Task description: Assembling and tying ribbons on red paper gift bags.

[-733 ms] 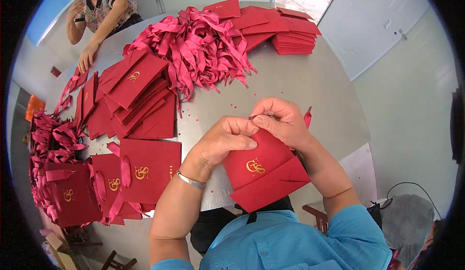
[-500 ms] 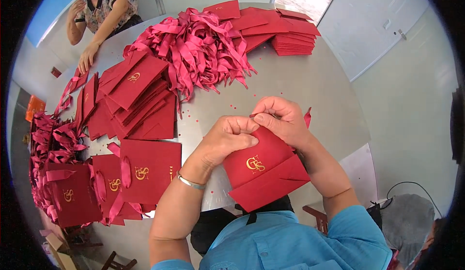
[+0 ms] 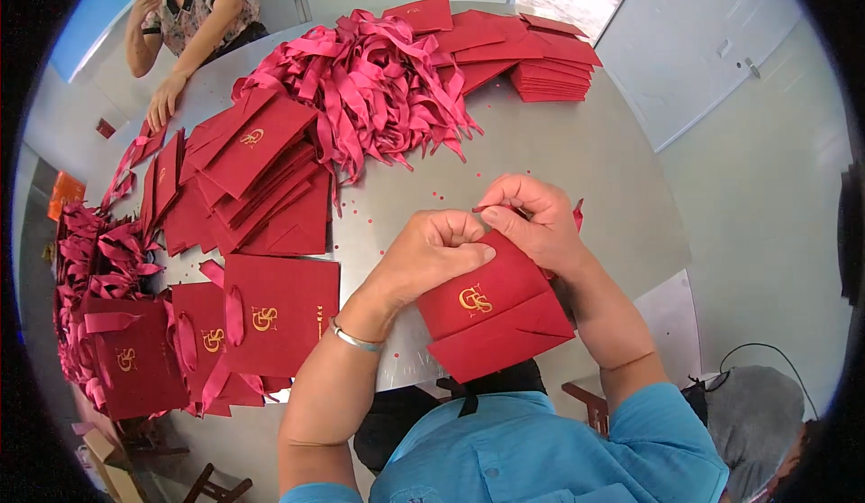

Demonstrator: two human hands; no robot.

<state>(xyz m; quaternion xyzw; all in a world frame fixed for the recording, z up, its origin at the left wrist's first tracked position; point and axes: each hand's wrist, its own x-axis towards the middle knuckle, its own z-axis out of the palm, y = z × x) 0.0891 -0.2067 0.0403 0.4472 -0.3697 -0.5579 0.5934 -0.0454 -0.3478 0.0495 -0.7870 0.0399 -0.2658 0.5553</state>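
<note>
**Red paper bag held over table edge**

Left hand (image 3: 432, 252) clenched on top edge of flat red paper bag (image 3: 494, 309). Right hand (image 3: 532, 219) pinching red ribbon end (image 3: 577, 214) at same edge. Bag tilted, above near rim of grey table (image 3: 577, 151). Ribbon heap (image 3: 369, 88) and bag stacks (image 3: 257, 178) well apart, farther back.

The flat folded red paper bag (image 3: 494, 309) near the middle bears a gold emblem on deep crimson. The tangled heap of satin ribbons (image 3: 369, 88) at the far side is a pinker red. The round metal tabletop (image 3: 577, 156) is dull grey, dotted with tiny red paper specks. A thin wrist bangle (image 3: 354, 339) is silver; the short-sleeved shirt (image 3: 550, 453) is bright blue.
</note>
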